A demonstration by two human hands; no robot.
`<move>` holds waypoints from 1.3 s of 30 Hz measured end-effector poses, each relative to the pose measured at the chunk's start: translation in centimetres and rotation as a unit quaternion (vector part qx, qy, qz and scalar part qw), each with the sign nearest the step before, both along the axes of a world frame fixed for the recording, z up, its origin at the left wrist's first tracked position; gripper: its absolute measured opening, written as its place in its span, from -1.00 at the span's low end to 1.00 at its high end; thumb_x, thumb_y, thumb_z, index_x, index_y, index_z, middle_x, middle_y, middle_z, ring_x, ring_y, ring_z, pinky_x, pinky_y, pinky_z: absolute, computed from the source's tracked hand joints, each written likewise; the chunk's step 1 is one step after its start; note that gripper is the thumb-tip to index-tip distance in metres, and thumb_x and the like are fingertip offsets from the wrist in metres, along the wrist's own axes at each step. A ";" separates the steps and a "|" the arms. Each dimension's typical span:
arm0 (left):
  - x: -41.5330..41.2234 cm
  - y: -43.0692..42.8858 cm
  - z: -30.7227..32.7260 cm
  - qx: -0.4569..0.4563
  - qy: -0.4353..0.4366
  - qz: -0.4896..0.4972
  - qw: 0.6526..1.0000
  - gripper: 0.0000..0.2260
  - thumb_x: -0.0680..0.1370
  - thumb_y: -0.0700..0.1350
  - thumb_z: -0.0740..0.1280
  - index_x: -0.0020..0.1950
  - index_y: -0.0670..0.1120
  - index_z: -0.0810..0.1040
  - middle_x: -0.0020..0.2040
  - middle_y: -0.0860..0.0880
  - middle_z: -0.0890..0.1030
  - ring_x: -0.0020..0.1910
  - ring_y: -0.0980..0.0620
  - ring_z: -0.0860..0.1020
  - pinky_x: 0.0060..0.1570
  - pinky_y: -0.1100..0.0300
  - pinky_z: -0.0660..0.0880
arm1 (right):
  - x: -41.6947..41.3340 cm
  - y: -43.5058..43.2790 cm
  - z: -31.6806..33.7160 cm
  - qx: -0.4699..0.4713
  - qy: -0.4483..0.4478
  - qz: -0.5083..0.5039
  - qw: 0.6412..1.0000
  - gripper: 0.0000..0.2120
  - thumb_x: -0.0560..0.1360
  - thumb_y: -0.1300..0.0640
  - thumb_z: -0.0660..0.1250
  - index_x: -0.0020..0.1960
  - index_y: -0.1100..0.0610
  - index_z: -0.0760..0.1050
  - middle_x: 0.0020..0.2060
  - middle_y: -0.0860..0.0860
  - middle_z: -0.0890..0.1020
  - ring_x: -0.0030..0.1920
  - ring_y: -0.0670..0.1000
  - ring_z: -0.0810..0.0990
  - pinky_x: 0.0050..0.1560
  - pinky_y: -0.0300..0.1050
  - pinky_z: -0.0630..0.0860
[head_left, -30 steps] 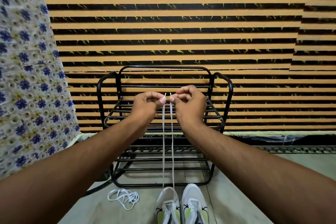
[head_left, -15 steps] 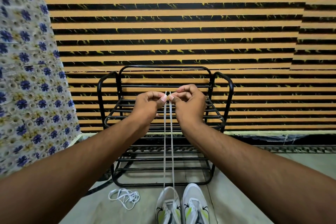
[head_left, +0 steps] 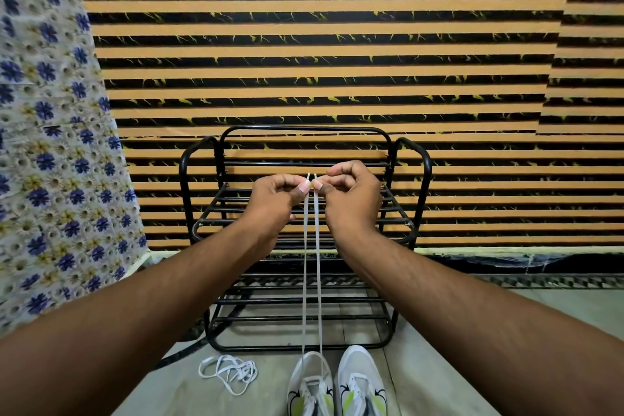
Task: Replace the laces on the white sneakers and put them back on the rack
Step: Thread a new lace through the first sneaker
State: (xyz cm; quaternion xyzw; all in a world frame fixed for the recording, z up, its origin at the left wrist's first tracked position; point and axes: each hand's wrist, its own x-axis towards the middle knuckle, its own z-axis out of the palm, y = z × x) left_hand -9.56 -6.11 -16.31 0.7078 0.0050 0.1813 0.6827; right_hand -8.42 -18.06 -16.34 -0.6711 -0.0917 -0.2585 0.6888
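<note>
Two white sneakers with green and black marks stand side by side on the floor at the bottom, the left sneaker [head_left: 309,382] and the right sneaker [head_left: 363,380]. A white lace [head_left: 312,280] runs up taut from the left sneaker in two strands. My left hand [head_left: 275,201] pinches the tip of the left strand and my right hand [head_left: 351,197] pinches the tip of the right strand, both raised in front of the black metal rack [head_left: 410,226]. The tips stand level, side by side.
A loose white lace [head_left: 229,371] lies bunched on the floor left of the sneakers. The rack has two barred shelves and stands against an orange and black striped wall [head_left: 337,44]. A floral cloth [head_left: 50,145] hangs at the left.
Both hands have held almost still with the lace ends pinched, drifting very slightly. The sneakers and loose lace have not moved.
</note>
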 end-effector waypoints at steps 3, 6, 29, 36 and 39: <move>-0.1 0.2 0.0 0.004 -0.007 -0.004 1.000 -0.92 0.62 -0.15 0.40 0.07 -0.10 0.67 0.09 -0.04 0.70 0.17 -0.01 0.60 -0.05 0.02 0.48 | 0.0 0.0 0.0 0.001 0.000 -0.003 1.000 -0.77 0.44 0.30 0.52 -0.08 0.05 0.53 -0.25 -0.06 0.71 -0.16 -0.18 0.69 -0.11 -0.18 0.62; -0.1 0.3 0.0 0.011 -0.009 -0.005 1.000 -0.92 0.62 -0.14 0.40 0.07 -0.10 0.67 0.10 -0.03 0.70 0.17 0.00 0.60 -0.06 0.03 0.49 | -0.1 0.0 0.0 0.004 0.000 -0.003 1.000 -0.77 0.44 0.29 0.53 -0.08 0.05 0.53 -0.24 -0.05 0.71 -0.16 -0.18 0.69 -0.14 -0.22 0.59; -0.5 1.5 0.6 0.056 0.009 -0.024 0.998 -0.90 0.66 -0.24 0.30 0.02 -0.14 0.60 -0.04 -0.08 0.70 0.01 0.00 0.65 -0.12 0.11 0.52 | 1.0 -3.6 -1.0 -0.042 0.040 0.048 0.997 -0.87 0.55 0.36 0.37 -0.03 0.16 0.51 -0.19 0.09 0.61 -0.21 -0.01 0.72 -0.22 -0.11 0.64; -1.7 2.7 -2.1 0.127 0.061 -0.059 0.988 -0.95 0.66 -0.25 0.31 0.07 -0.21 0.56 -0.14 -0.12 0.62 -0.30 0.05 0.60 -0.27 0.13 0.60 | 3.3 -7.0 -4.4 -0.216 0.057 0.053 0.973 -0.85 0.51 0.30 0.41 -0.17 0.08 0.59 -0.23 0.05 0.64 -0.21 0.02 0.61 -0.18 0.00 0.61; -2.0 3.2 -5.6 0.155 0.109 -0.088 0.978 -0.96 0.62 -0.22 0.38 0.01 -0.17 0.63 -0.19 -0.04 0.68 -0.30 0.09 0.59 -0.33 0.21 0.51 | 3.5 -7.5 -7.5 -0.271 0.068 0.076 0.957 -0.85 0.47 0.26 0.47 -0.21 0.05 0.62 -0.30 -0.03 0.63 -0.23 -0.04 0.59 -0.14 -0.06 0.56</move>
